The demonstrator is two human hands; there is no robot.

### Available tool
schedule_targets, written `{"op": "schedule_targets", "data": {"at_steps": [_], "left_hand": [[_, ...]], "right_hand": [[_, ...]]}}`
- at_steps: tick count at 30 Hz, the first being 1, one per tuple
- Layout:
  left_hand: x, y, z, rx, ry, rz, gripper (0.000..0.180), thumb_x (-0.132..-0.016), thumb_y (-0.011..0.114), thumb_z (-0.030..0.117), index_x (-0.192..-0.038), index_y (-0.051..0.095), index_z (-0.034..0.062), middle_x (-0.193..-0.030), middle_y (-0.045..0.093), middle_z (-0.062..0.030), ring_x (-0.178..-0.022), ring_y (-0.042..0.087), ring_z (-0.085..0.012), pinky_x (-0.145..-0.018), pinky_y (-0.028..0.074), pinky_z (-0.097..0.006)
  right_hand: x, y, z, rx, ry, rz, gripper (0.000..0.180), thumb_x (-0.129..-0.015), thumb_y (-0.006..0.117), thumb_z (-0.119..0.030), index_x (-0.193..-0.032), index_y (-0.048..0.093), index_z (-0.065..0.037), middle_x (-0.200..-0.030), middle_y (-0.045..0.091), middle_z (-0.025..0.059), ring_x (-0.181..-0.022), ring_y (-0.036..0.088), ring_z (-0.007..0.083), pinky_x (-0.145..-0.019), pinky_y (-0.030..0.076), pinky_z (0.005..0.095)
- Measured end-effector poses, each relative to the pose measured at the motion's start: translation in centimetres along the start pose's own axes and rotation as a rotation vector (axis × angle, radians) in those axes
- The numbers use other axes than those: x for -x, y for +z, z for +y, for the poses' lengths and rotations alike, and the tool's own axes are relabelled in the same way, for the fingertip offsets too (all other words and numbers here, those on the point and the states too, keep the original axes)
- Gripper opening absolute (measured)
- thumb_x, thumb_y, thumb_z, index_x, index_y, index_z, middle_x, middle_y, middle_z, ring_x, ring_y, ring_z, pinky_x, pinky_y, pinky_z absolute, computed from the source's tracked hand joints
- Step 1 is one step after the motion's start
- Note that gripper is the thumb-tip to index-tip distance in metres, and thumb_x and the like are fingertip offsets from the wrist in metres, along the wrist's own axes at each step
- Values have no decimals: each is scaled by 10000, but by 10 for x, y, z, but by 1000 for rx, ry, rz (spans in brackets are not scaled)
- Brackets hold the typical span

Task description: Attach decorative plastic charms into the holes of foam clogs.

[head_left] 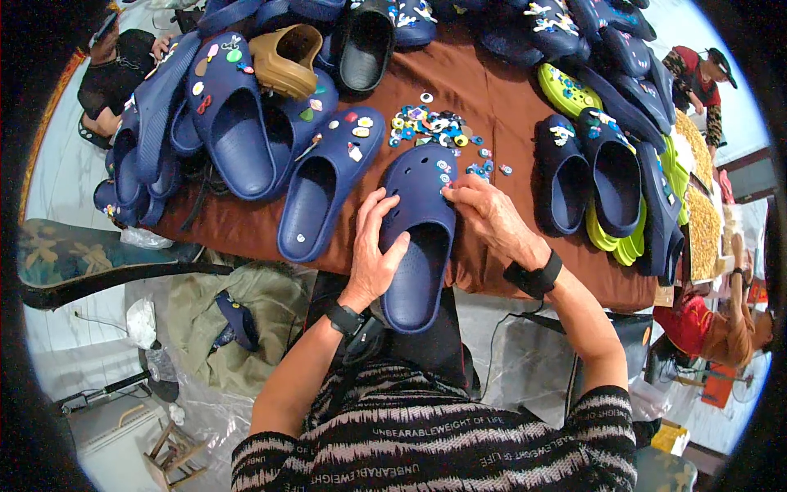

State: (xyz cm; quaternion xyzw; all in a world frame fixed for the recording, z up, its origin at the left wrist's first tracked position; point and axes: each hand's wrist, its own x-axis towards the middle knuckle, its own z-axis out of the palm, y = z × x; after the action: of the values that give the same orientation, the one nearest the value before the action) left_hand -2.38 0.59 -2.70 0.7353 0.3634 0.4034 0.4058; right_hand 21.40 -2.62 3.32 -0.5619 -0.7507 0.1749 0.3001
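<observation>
A navy blue clog (418, 279) lies in front of me, its toe on the table and its heel past the front edge. My left hand (377, 246) grips its left side, fingers outside and thumb at the foot opening. On the clog's right side, small round shoe charms (443, 166) sit in a row along the upper. My right hand (490, 215) is pinched against the upper just below them; whatever is between the fingertips is hidden. Past the toe lies a heap of small colourful charms (430, 125). Left of it rests another navy clog (332, 180) with charms.
The table has a brown cloth (500, 102). Decorated navy clogs (234, 123) crowd the left, with a tan clog (287, 61) and a black clog (366, 45) behind. More navy clogs (615, 176) and lime green ones (570, 90) stand right. Other people work at both sides.
</observation>
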Motion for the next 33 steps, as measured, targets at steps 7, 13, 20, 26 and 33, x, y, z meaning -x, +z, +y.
{"op": "schedule_targets", "data": {"at_steps": [7,13,20,26,33], "left_hand": [[0,0,-1,-21,8,16,544,-848,626,122,-1372,505,39,-1498,412,-189,-1433,357,-349,-1212,235,-438],[0,-1,-3,-24,14,11,536,-843,653,117,-1359,525,47,-1486,417,-190,-1405,380,-363,-1182,285,-451],[0,-1,1,-13,0,3,543,-855,624,134,-1379,509,43,-1510,410,-181,-1437,359,-343,-1211,239,-432],[0,-2,-1,13,-5,1,538,-850,627,128,-1369,514,43,-1509,411,-181,-1436,360,-345,-1210,238,-435],[0,0,-2,-2,5,2,542,-845,631,129,-1367,516,42,-1505,418,-183,-1432,363,-349,-1208,241,-437]], "right_hand": [[-3,-5,-13,105,46,-97,298,-912,601,-9,-1205,649,-40,-1115,629,169,-998,642,389,-851,544,438],[15,17,13,-139,59,167,249,-913,613,-17,-1154,671,-31,-1032,657,171,-978,653,376,-849,536,412],[13,-14,108,263,461,427,211,-955,612,-169,-1076,707,-24,-1022,655,208,-976,643,408,-842,510,469],[14,-13,114,315,444,274,200,-924,657,-179,-1050,717,-36,-1027,641,207,-1002,630,410,-845,502,479],[28,-17,103,313,484,279,178,-895,692,-177,-955,690,-10,-989,646,228,-945,634,412,-797,496,492]]}}
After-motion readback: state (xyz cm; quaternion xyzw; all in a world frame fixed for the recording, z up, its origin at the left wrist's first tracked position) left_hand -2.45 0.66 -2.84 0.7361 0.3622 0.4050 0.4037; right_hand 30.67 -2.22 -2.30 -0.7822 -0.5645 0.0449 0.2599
